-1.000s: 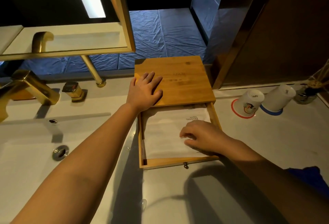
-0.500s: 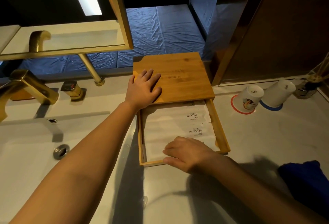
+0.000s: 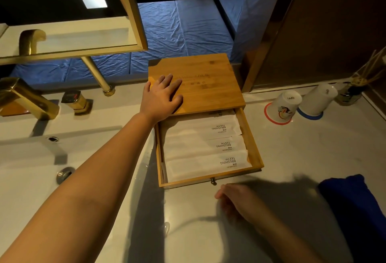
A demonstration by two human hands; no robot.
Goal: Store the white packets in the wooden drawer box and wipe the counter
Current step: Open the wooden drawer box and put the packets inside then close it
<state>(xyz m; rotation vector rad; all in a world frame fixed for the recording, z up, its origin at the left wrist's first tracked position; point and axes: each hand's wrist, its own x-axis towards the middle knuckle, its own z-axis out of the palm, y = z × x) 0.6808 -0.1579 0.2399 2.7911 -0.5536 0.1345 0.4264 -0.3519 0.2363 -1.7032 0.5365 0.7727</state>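
1. Far left: gold tap [image 3: 27, 99] over the white sink [image 3: 31, 158], its drain [image 3: 64, 174] in view; no part in the task.
2. Left hand [image 3: 161, 96] flat, fingers spread, pressing on the lid of the wooden drawer box [image 3: 200, 83]; holding the box in place, gripping nothing.
3. Drawer [image 3: 253, 154] pulled out toward the camera; white packets [image 3: 204, 147] inside, overlapping flat, three showing "BRUSHING TEETH" print, a fourth edge under the lid.
4. Right hand [image 3: 236, 200] on the counter [image 3: 292, 147] just in front of the drawer knob [image 3: 213, 181], fingers loosely bent, holding nothing, clear of the knob.
5. Further right: two upturned paper cups [image 3: 300, 104], a reed diffuser [image 3: 353, 93], a blue cloth [image 3: 351, 196] at the edge.
6. Likely risks: a packet edge riding up and jamming under the lid on closing; the box sliding back if the left hand lifts; a wide wiping stroke knocking the cups over.
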